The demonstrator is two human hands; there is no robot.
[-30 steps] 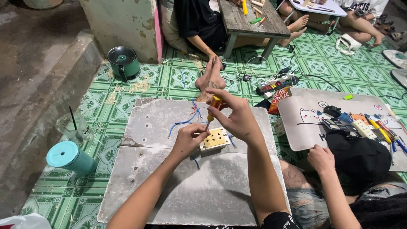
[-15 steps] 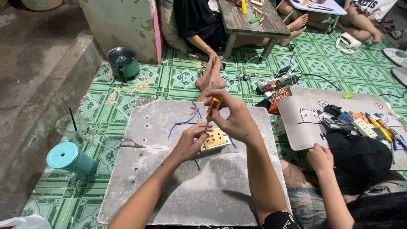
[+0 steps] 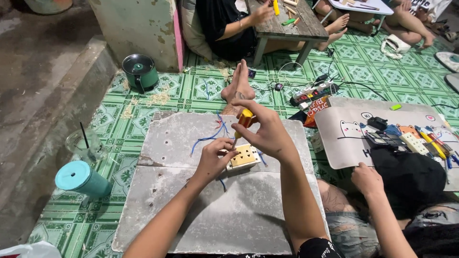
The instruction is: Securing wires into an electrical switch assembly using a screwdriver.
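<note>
Right hand (image 3: 267, 131) grasping one screwdriver (image 3: 243, 120), left hand (image 3: 215, 157) pinching one socket plate (image 3: 244, 156) — two blue wires (image 3: 210, 136).

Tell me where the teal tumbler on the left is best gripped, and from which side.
Grip the tumbler around its round body, just below the lid, coming from the right, the person's side. It stands roughly upright on the mat, and the plastic cup crowds its far side.

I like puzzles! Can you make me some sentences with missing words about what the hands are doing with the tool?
1. The right hand holds a ____ with a yellow handle.
2. The left hand steadies a cream socket plate on a grey ____.
3. The loose wires behind the plate are ____.

Missing words: screwdriver; board; blue
</note>
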